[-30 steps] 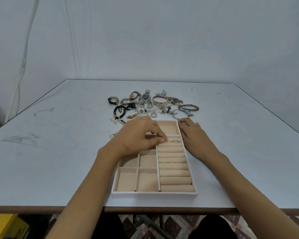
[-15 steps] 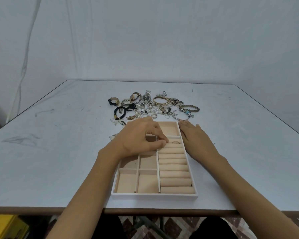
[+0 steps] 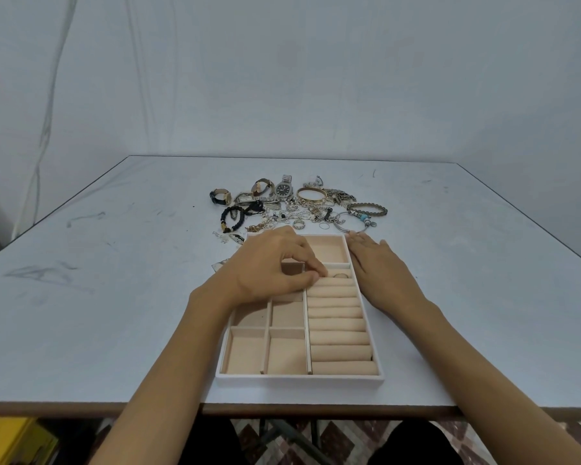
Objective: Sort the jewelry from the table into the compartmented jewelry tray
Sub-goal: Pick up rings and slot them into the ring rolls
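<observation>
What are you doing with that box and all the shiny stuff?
A person is sorting jewelry into a tray. The left hand is over the jewelry tray, its curled fingertips at the far end of the ring rolls, beside a ring tucked between the rolls. The right hand lies flat along the tray's right edge, as if steadying it. The pile of watches, bracelets and rings waits on the table behind the tray. The compartments in view look bare.

staged room, sheet backdrop (image 3: 316, 78), plain table (image 3: 114, 297)
</observation>
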